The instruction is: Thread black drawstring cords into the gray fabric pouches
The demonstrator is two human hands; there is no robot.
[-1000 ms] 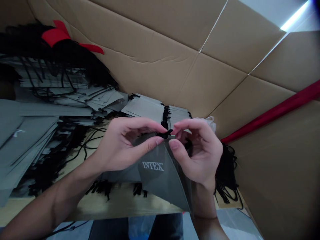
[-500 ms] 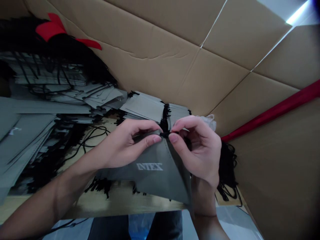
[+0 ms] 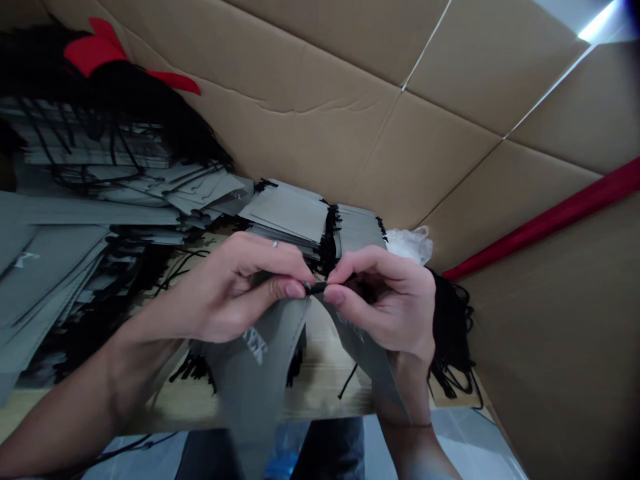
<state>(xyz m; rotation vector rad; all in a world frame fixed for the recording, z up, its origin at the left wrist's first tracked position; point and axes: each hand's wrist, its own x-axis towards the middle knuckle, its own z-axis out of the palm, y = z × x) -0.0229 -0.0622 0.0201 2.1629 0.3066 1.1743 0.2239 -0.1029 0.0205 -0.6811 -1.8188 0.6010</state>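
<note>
Left hand (image 3: 230, 293) and right hand (image 3: 387, 303) at frame centre, both pinched shut on top edge of grey pouch (image 3: 260, 373), fingertips nearly meeting on short black cord end (image 3: 316, 288). Pouch hanging below hands, spread into two flaps, blurred, white lettering partly seen. Wooden surface (image 3: 320, 387) underneath. Stacks of grey pouches (image 3: 295, 213) just behind hands; bigger piles (image 3: 60, 240) with loose black cords at left. Red fabric (image 3: 95, 50) upper left. Cardboard wall (image 3: 350, 100) across top, red bar (image 3: 550, 220) at right.
</note>
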